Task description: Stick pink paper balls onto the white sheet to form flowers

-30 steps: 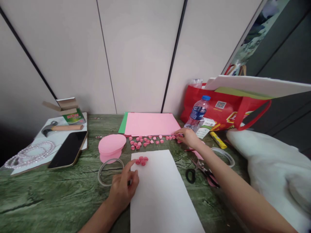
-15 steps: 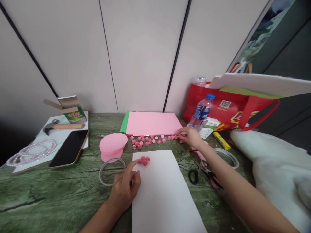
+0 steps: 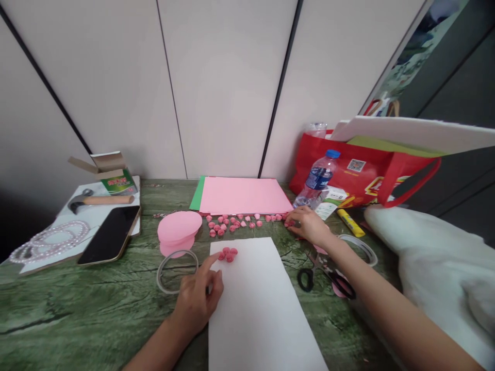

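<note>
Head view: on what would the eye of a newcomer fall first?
Probably on the red bag at the right, for its strong colour. Next might come the pink paper by the wall, then the white sheet in the middle, with pink buds near its far left corner.

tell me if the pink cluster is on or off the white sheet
On: the pink cluster lies on the white sheet, near its far left corner, beside the left hand.

Soft light covers the desk (image 3: 96,309), its left edge meets deep shadow, and wide-angle distortion slants the wall panels (image 3: 224,93).
</note>
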Available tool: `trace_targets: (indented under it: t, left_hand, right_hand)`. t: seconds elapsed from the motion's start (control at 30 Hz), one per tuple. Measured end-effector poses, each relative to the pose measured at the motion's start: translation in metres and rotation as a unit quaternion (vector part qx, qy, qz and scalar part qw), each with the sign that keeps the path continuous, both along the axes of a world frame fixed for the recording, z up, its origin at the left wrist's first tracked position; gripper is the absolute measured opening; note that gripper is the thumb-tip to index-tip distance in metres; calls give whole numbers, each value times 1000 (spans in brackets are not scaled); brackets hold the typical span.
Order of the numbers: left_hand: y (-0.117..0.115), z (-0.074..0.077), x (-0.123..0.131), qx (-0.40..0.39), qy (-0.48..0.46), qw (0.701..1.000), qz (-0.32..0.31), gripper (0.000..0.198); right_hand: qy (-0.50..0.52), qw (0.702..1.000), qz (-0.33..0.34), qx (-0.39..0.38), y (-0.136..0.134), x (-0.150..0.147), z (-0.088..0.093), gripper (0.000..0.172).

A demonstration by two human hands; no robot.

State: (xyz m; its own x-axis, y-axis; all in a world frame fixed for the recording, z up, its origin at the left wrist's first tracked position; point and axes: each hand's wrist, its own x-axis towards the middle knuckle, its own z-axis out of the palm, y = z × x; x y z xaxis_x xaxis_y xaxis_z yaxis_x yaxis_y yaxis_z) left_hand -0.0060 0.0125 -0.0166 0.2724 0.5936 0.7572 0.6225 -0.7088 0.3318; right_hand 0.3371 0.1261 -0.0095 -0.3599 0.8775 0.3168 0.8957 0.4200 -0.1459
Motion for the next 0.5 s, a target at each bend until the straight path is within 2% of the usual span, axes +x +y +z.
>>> trace_targets:
  t: [0.2, 0.33, 0.5]
  left_hand:
    - [1, 1, 0, 4, 8, 1000, -14, 35]
    - [0, 1, 1, 8, 14, 1000, 0, 36]
    - [-1, -2, 0, 19, 21, 1000, -1, 40]
  right_hand:
    - [41, 999, 17, 29, 8, -16, 1, 10]
    - [23, 999, 12, 39, 17, -30, -1, 11]
    - [6, 999, 7, 42, 24, -31, -10, 3]
